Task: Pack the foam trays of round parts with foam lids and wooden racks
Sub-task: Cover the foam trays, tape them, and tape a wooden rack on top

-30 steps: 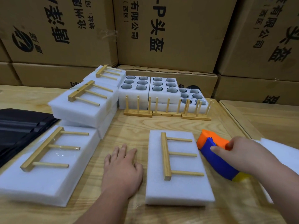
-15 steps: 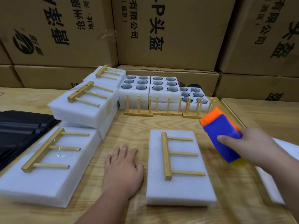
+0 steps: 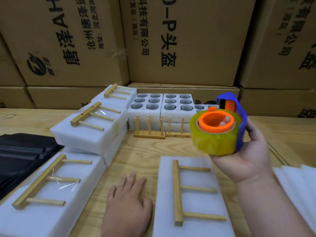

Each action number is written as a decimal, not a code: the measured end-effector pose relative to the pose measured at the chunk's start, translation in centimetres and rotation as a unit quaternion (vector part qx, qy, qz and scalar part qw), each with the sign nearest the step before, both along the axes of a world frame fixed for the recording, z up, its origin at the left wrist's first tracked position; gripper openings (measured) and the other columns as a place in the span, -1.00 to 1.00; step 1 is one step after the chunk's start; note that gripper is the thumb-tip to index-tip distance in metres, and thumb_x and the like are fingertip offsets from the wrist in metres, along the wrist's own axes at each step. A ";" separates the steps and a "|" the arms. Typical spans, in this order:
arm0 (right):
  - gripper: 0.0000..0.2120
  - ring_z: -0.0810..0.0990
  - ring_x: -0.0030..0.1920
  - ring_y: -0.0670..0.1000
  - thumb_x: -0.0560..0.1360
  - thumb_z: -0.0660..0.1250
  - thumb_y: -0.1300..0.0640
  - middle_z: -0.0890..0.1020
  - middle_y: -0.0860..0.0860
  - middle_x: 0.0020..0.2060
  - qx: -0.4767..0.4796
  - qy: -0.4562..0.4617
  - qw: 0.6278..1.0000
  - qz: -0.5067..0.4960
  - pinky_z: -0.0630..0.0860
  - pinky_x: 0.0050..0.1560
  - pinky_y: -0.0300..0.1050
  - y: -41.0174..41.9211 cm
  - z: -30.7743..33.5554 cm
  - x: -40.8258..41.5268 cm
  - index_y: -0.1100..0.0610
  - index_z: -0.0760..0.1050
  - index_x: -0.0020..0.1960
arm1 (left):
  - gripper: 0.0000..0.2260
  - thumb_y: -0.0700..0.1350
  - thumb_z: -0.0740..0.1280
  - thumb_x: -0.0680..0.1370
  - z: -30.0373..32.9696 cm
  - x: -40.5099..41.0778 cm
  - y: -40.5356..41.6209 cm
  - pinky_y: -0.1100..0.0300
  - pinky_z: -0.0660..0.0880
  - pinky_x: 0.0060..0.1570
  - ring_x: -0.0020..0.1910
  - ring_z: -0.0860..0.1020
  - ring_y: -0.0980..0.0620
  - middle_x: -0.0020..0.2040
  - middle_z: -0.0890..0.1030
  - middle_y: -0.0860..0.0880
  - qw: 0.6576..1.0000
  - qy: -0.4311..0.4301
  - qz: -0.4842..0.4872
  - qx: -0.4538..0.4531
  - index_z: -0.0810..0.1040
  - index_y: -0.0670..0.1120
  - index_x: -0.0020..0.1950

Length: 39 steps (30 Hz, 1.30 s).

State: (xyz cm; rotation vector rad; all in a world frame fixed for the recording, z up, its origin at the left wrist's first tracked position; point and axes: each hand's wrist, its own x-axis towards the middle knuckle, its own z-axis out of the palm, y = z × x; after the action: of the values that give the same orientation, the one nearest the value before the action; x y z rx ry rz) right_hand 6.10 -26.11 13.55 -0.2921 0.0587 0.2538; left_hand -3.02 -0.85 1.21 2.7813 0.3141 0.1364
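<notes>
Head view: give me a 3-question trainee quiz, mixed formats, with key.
1. True or false: the right hand holds the tape dispenser in the air.
2. What lies on the foam lid nearest the camera? A) wooden rack B) scissors C) round part
3. Fill in: the left hand rests flat on the ____.

Key: 1 true. 2 A, the wooden rack. 3 table.

Nearest lies a white foam lid (image 3: 201, 199) with a wooden rack (image 3: 178, 192) flat on top — pegs pointing right. Behind, open foam trays (image 3: 162, 106) show round parts (image 3: 152, 106) in their holes, two racks (image 3: 149, 132) upright before them — more lidded packs (image 3: 90, 129) stacked at left.
</notes>
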 end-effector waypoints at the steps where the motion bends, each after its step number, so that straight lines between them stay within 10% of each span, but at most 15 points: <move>1: -0.59 0.69 0.14 -0.07 0.51 0.40 -0.07 0.72 -0.06 0.11 0.004 0.001 1.000 -0.010 0.49 0.33 -0.06 -0.2 -0.4 0.4 0.07 0.66 0.29 | -0.34 0.19 -0.02 0.41 0.1 0.1 -0.1 0.07 -0.10 0.57 0.63 -0.08 0.19 0.65 -0.01 0.24 1.000 -0.001 0.004 0.004 0.16 0.36 0.55; 6: -0.58 0.64 0.25 -0.05 0.53 0.38 -0.12 0.67 -0.03 0.25 -0.026 -0.004 0.999 -0.028 0.57 0.25 0.01 -1.6 -0.9 1.7 0.06 0.66 0.29 | -0.42 0.25 0.07 0.38 0.8 1.7 0.2 0.17 0.17 0.47 0.48 0.28 0.20 0.48 0.30 0.30 0.999 -0.024 0.044 0.015 0.37 0.34 0.42; 11: -0.55 0.73 0.06 0.00 0.51 0.39 -0.07 0.74 0.07 0.04 -0.047 -0.049 0.997 -0.024 0.67 0.05 -0.01 -2.9 -1.0 2.0 0.14 0.64 0.31 | -0.91 0.07 0.33 0.47 0.9 6.2 0.5 0.11 0.46 0.07 0.08 0.54 0.06 -0.06 0.55 0.18 0.991 -0.085 0.088 -0.062 0.62 0.23 -0.10; 16: -0.64 0.74 0.02 0.12 0.46 0.41 -0.03 0.73 0.20 0.07 -0.227 -0.131 0.963 -0.068 0.68 0.03 0.07 -2.7 -1.8 2.1 0.16 0.72 0.15 | -0.78 -0.03 0.34 0.50 0.6 9.1 0.7 0.15 0.42 -0.22 -0.26 0.51 0.23 -0.34 0.62 0.17 0.961 -0.143 0.120 -0.206 0.62 0.30 -0.25; 24: -0.66 0.70 -0.13 -0.12 0.28 0.64 -0.11 0.74 -0.14 -0.10 -0.628 -0.290 0.704 -0.163 0.58 -0.20 -0.36 -1.5 -2.3 0.9 -0.29 0.64 0.00 | -0.74 -0.26 0.28 0.64 3.7 9.1 1.7 0.32 0.48 -0.42 -0.51 0.48 0.14 -0.41 0.62 -0.01 0.803 -0.363 0.083 -0.466 0.68 0.00 -0.10; 29: -0.67 0.55 0.25 -0.16 0.23 0.60 -0.18 0.64 -0.30 0.12 -0.722 -0.393 0.519 -0.235 0.44 0.21 -0.23 -1.3 -2.5 1.4 -0.18 0.70 -0.03 | -0.85 0.03 0.39 0.49 10.3 7.1 -0.9 0.33 0.53 -0.31 -0.31 0.61 0.13 -0.21 0.71 -0.03 0.762 -0.398 -0.102 -0.500 0.72 0.11 -0.01; 39: -0.65 0.43 0.40 -0.27 0.41 0.36 -0.43 0.61 -0.40 0.18 -0.682 -0.474 0.496 -0.254 0.32 0.31 -0.46 -0.3 -1.1 0.3 -0.32 0.65 0.11 | -0.70 0.14 0.40 0.39 13.9 4.2 -2.2 0.41 0.54 -0.09 0.01 0.68 0.15 0.05 0.73 0.11 0.792 -0.297 -0.228 -0.482 0.70 0.22 0.10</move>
State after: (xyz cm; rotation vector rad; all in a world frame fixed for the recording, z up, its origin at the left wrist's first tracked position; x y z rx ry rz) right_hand 6.36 -26.43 12.47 -1.9760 -0.8174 -0.6848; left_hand 1.17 -3.04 15.13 1.6014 -0.3696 0.5370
